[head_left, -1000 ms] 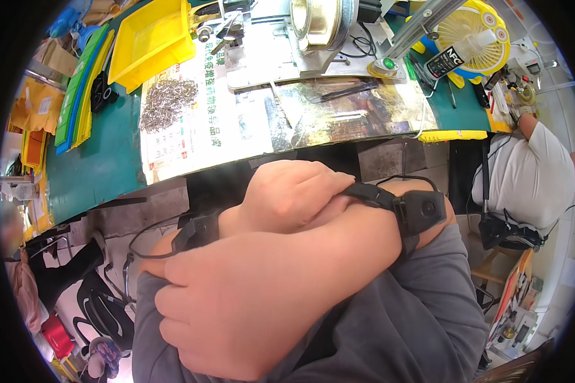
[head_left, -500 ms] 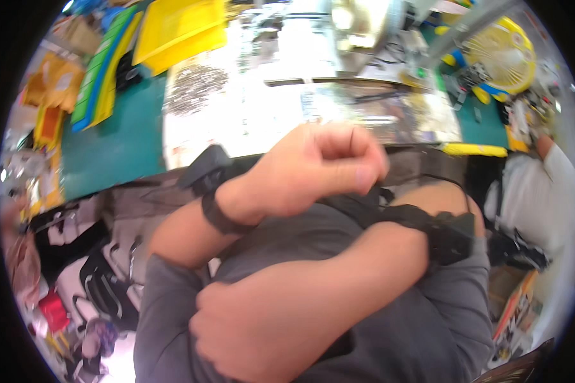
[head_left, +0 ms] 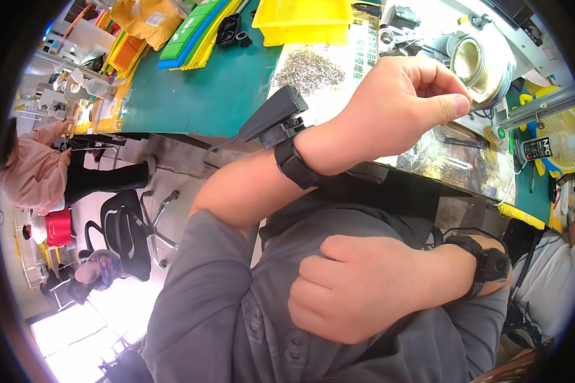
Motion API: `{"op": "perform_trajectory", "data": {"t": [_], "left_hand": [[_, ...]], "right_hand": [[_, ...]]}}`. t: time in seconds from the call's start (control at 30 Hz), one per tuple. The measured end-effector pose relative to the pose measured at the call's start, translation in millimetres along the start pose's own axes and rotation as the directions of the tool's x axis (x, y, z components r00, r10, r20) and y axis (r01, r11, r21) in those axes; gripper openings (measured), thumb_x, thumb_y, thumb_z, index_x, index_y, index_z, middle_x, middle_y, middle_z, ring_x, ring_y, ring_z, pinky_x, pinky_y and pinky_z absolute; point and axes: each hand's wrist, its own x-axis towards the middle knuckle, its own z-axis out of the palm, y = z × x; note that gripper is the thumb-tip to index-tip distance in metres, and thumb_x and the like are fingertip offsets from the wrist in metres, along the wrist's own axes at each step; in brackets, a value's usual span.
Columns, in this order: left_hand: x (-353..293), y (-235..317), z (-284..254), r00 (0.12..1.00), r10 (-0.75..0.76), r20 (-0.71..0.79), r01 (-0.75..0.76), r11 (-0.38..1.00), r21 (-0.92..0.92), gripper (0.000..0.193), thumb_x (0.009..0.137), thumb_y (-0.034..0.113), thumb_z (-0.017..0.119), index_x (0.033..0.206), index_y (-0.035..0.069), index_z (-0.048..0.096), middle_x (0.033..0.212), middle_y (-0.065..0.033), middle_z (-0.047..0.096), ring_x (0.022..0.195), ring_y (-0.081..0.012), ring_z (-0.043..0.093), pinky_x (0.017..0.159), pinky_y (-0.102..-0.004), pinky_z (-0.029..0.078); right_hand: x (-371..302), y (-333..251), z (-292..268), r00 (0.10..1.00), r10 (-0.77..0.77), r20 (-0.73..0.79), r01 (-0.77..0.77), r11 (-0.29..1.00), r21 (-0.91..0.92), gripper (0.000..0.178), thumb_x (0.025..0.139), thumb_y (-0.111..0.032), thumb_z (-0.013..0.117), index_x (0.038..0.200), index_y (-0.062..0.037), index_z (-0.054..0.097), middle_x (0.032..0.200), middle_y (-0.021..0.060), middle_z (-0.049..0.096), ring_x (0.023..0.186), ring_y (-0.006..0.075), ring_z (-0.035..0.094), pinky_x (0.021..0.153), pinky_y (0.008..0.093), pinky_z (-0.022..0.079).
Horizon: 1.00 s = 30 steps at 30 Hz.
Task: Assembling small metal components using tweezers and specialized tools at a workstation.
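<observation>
My left hand (head_left: pixel 402 105) is raised in front of my chest with its fingers curled into a fist and nothing in it. It hovers over the near edge of the workbench (head_left: pixel 198 96). A black wrist-mounted device (head_left: pixel 281 121) is strapped on that wrist. My right hand (head_left: pixel 348 290) lies lower, a loose fist pressed against my grey shirt (head_left: pixel 236 332), holding nothing. Its wrist carries a black strap with a device (head_left: pixel 489 265).
The green-matted bench holds a pile of small metal parts (head_left: pixel 308 69), a yellow bin (head_left: pixel 300 19), a large tape roll (head_left: pixel 476 60) and a yellow fan (head_left: pixel 565 137). A black office chair (head_left: pixel 124 230) and a person in pink (head_left: pixel 35 172) are left; a person in white (head_left: pixel 552 281) sits right.
My arms were crossed over my chest. My left hand has lifted up and out toward the bench, while my right hand stays against my shirt. The view has swung left.
</observation>
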Motion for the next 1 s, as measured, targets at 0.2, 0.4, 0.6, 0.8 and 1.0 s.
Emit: {"op": "perform_trajectory", "data": {"t": [0.2,0.4,0.6,0.8,1.0], "left_hand": [[4.3,-7.2,2.7,0.999,-0.006,0.036,0.007,0.999,-0.047,0.019,0.092,0.016,0.075,0.103,0.0,0.074,0.095,-0.0026,0.072,0.084,-0.0082,0.063,0.079,-0.0246,0.052],[-9.0,-3.1,14.2,0.904,0.09,0.419,-0.218,0.938,0.27,0.018,0.088,0.009,0.076,0.104,0.002,0.074,0.098,-0.0068,0.074,0.088,-0.0166,0.068,0.082,-0.0308,0.053],[-25.0,-28.2,29.2,0.685,0.326,0.652,-0.493,0.866,0.086,0.028,0.082,0.002,0.078,0.11,0.002,0.074,0.106,-0.014,0.073,0.091,-0.0305,0.071,0.076,-0.0382,0.056],[-26.0,-31.5,30.7,0.585,0.531,0.613,-0.734,0.668,0.121,0.023,0.082,0.001,0.075,0.106,0.003,0.075,0.099,-0.0116,0.074,0.078,-0.0259,0.07,0.063,-0.0346,0.055],[-23.0,-47.4,33.6,0.516,0.622,0.589,-0.825,0.546,0.146,0.018,0.085,0.003,0.068,0.101,0.002,0.075,0.096,-0.011,0.073,0.076,-0.0247,0.069,0.062,-0.0334,0.055]], "right_hand": [[-4.4,2.6,-2.2,1.0,-0.014,0.022,0.015,0.999,-0.048,0.015,0.07,-0.022,0.063,0.068,-0.0119,0.052,0.069,-0.0014,0.041,0.061,0.0135,0.042,0.053,0.028,0.03],[0.1,-3.8,-15.3,0.997,-0.071,-0.039,0.071,0.997,0.005,0.015,0.074,-0.023,0.063,0.065,-0.011,0.061,0.068,-0.0005,0.052,0.065,0.0196,0.052,0.058,0.0339,0.036],[19.8,-14.3,-14.4,0.944,-0.267,0.195,0.271,0.963,0.01,0.015,0.086,-0.02,0.057,0.079,-0.0079,0.063,0.078,0.0009,0.056,0.074,0.0175,0.055,0.066,0.0324,0.039],[5.2,-9.7,-29.7,0.945,-0.256,0.203,0.262,0.965,-0.003,0.015,0.086,-0.021,0.058,0.079,-0.0081,0.062,0.077,0.0007,0.055,0.073,0.0174,0.054,0.065,0.0322,0.038],[0.5,-8.6,-28.8,0.947,-0.249,0.204,0.256,0.967,-0.007,0.014,0.085,-0.021,0.058,0.078,-0.0084,0.061,0.076,0.0006,0.054,0.072,0.0173,0.053,0.064,0.0319,0.037]]}}
